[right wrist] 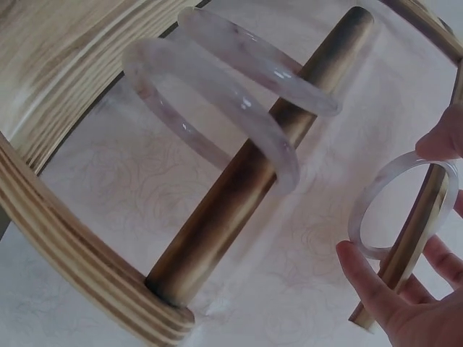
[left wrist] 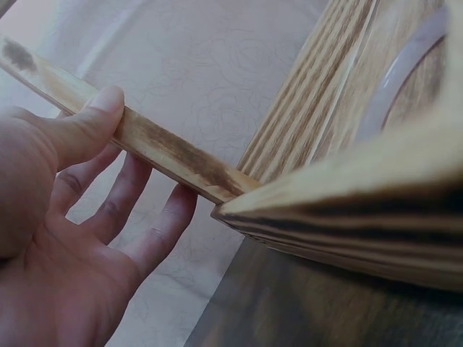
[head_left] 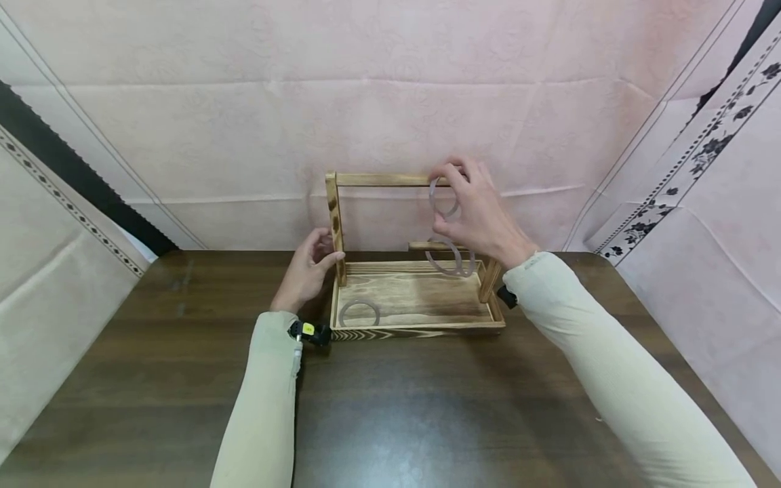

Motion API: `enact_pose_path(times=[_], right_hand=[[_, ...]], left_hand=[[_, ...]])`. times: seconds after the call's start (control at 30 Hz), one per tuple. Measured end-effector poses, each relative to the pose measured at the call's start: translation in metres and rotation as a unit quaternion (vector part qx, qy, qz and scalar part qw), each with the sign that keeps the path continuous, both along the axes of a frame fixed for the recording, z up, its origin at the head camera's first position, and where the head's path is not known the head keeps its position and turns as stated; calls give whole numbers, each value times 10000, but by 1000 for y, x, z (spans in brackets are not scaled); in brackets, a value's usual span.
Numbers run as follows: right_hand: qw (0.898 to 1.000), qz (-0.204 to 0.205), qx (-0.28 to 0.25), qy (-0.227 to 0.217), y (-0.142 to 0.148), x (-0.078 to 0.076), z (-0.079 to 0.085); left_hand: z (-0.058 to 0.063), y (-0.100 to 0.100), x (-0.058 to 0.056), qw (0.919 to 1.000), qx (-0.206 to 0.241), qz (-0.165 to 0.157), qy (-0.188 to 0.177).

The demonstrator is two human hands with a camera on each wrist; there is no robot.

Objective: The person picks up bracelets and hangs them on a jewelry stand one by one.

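A wooden bracelet stand [head_left: 421, 332] has a tray base, a tall left post [head_left: 335, 224] carrying an upper rod [head_left: 378, 179], and a shorter right post [head_left: 489, 281] with a lower rod [right wrist: 217, 217]. My left hand [head_left: 308, 271] grips the left post, thumb in front and fingers behind. With thumb and fingertips, my right hand [head_left: 478, 210] pinches a pale translucent bangle [right wrist: 359, 206] near the upper rod's free end; the rod runs through its ring. Two similar bangles [right wrist: 282, 163] hang on the lower rod. Another bangle [head_left: 376, 315] lies in the tray, at its left.
The stand sits near the back edge of a dark wooden table [head_left: 390, 407]. Behind it hangs a pale cloth [head_left: 390, 122], with more patterned cloth [head_left: 702, 176] at the sides. A black wrist strap [head_left: 506, 297] shows beside the right post.
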State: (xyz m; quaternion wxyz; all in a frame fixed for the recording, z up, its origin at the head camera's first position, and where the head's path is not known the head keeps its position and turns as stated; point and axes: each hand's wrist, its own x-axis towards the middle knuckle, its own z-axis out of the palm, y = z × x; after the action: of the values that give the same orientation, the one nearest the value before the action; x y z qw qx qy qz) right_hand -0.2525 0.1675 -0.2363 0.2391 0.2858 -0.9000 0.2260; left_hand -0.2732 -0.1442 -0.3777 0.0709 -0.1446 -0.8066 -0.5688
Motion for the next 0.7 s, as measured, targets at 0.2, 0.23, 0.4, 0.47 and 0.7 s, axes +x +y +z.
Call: enact_pose_path(times=[0.2, 0.23, 0.4, 0.47, 0.7], right_hand=[[10000, -41, 63, -26, -5, 1, 1], [10000, -36, 78, -22, -6, 1, 1], [9999, 11, 109, 89, -8, 0, 2], [9999, 9, 117, 82, -9, -1, 1], [9999, 1, 156, 28, -14, -1, 1]], left_hand=[[4, 0, 3, 10000, -82, -28, -49], [5, 0, 3, 9999, -90, -36, -65], [3, -2, -2, 9998, -165, -46, -120], [3, -2, -3, 9997, -186, -45, -141], [4, -2, -3, 9997, -159, -69, -178]])
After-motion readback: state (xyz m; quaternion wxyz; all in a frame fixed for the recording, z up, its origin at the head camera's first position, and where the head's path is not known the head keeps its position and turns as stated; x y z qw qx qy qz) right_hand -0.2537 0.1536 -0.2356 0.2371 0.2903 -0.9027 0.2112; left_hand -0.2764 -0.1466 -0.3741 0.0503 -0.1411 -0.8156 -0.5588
